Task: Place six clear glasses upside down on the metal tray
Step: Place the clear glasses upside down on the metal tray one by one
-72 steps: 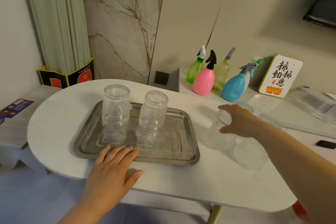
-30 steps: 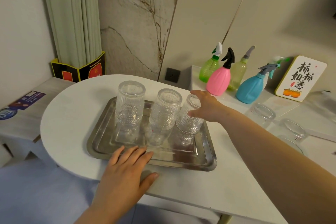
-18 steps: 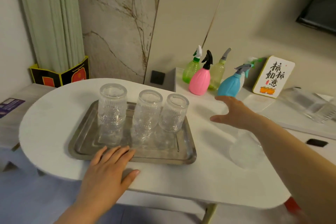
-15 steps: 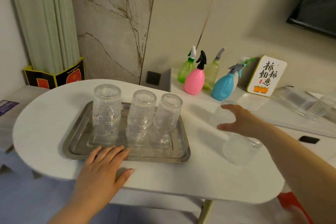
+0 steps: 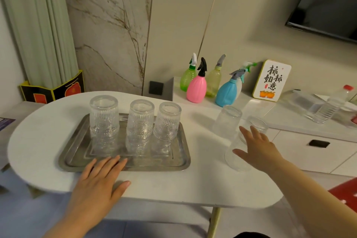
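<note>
A metal tray [image 5: 179, 164] lies on the white oval table [image 5: 38, 141]. Three clear ribbed glasses stand upside down in a row along its far side: left [image 5: 104, 116], middle [image 5: 141, 120], right [image 5: 167, 120]. My left hand [image 5: 98, 179] rests flat on the tray's near edge, fingers spread. To the right of the tray stand more clear glasses on the table: a far one [image 5: 227, 121], a small one [image 5: 257, 124] and a near one [image 5: 234, 157]. My right hand [image 5: 258, 149] hovers open over the near glass, fingers spread, not closed on it.
Several spray bottles, among them a pink one [image 5: 197, 87] and a blue one [image 5: 227, 92], stand on a counter behind the table beside a printed card [image 5: 271, 81]. A plastic water bottle [image 5: 332, 106] lies at the far right. A curtain [image 5: 38, 25] hangs at the left.
My right hand set a third glass upside down on the tray, let go, and swung right to the glasses beside the tray. My left hand has stayed on the tray's edge.
</note>
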Demonstrator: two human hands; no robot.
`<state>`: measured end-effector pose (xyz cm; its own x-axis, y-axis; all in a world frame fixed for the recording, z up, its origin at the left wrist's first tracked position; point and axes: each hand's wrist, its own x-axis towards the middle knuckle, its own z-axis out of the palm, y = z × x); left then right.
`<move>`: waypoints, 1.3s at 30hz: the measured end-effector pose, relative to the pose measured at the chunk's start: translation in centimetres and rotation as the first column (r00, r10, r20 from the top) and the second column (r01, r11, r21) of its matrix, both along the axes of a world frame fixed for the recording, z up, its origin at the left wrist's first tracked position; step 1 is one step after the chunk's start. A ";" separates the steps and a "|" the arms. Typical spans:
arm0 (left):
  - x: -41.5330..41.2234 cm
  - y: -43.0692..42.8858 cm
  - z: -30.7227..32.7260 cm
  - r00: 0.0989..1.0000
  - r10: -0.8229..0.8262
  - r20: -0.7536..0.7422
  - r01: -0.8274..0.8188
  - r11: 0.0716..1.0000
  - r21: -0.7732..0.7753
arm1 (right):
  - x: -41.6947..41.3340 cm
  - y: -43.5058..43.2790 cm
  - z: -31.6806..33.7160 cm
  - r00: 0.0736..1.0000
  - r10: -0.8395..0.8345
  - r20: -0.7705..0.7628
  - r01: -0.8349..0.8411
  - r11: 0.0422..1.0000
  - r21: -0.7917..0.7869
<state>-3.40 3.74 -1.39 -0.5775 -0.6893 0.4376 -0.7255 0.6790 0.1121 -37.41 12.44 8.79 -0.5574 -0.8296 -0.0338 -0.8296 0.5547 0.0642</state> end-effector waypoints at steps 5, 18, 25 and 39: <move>-0.1 0.1 0.3 1.000 0.002 0.019 -0.003 0.999 0.035 | 0.1 -0.3 -0.3 0.993 -0.034 0.112 0.050 0.989 -0.139; 3.4 -1.3 1.4 0.907 0.273 -0.320 -0.186 0.943 0.277 | 3.9 -2.4 4.1 0.894 0.064 0.444 0.128 0.913 -0.389; 5.5 -3.1 0.8 0.835 0.498 -0.233 -0.329 0.793 0.513 | 12.7 -6.4 5.8 0.810 0.409 0.421 -0.188 0.860 -0.475; 6.3 -4.0 0.0 0.846 0.449 -0.288 -0.277 0.831 0.482 | 26.0 -15.9 0.8 0.604 0.654 0.456 -0.485 0.755 -0.441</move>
<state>2.91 -0.24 -1.37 -0.0981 -0.9757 0.1960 -0.7507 0.2018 0.6291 -11.38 -3.48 9.56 0.0875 -0.9925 0.0851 -0.8105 -0.1206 -0.5731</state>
